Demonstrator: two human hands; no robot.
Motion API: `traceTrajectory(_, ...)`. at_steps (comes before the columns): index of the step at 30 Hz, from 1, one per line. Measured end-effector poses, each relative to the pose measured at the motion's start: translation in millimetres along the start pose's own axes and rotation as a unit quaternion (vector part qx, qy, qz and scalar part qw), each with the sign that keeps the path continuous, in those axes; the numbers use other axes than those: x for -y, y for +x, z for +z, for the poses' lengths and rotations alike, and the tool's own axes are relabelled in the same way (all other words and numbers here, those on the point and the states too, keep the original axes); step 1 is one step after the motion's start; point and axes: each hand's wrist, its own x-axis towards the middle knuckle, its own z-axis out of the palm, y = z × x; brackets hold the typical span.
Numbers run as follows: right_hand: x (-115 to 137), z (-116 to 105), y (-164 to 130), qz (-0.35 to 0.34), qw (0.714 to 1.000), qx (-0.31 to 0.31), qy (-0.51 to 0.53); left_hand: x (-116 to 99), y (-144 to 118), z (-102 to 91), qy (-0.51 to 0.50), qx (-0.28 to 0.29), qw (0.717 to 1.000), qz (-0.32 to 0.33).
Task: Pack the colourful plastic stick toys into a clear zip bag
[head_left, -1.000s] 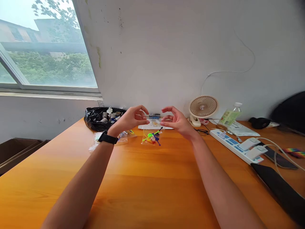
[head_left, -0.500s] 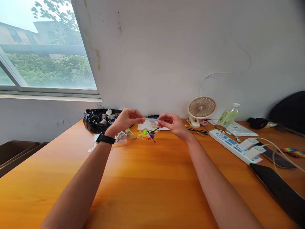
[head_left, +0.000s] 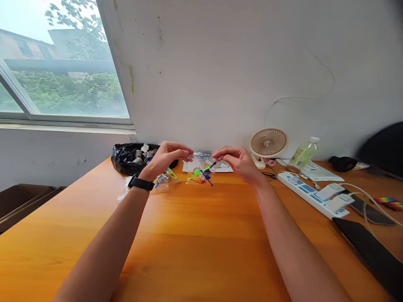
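Note:
A clear zip bag hangs above the far part of the table, stretched between my two hands. Inside it are small coloured plastic pieces, green, blue, red and black. My left hand, with a black watch band at the wrist, pinches the bag's top left corner. The top right corner is pinched by the fingers of my right hand. Behind my left wrist, more clear bags of coloured pieces lie on the table, partly hidden.
A black plastic bag of odds and ends stands at the back left. A clip fan, a bottle, a white power strip with chargers, and a black flat object are on the right. White paper lies behind the bag.
My right hand has moved a little to the right, and the bag's top edge is now pulled wider and straighter between my hands. The view has shifted slightly.

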Motion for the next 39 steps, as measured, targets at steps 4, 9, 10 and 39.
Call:
traceTrajectory(4, 4, -1, 0, -0.013, 1.000, 0.007, -0.009, 0, 3, 4.1, 0.006, -0.014, 1.000, 0.005)
traceTrajectory(9, 14, 11, 1, -0.015, 0.998, -0.054, -0.007, -3, 3, 8.1, -0.001, 0.004, 1.000, -0.020)
traceTrajectory(10, 17, 15, 1, -0.008, 0.998, -0.054, -0.038, -4, 2, 9.4, -0.001, 0.010, 1.000, -0.026)
traceTrajectory(39, 17, 2, 0, 0.078, 0.990, 0.089, -0.080, -15, 0, -1.3, 0.127, 0.103, 0.986, -0.031)
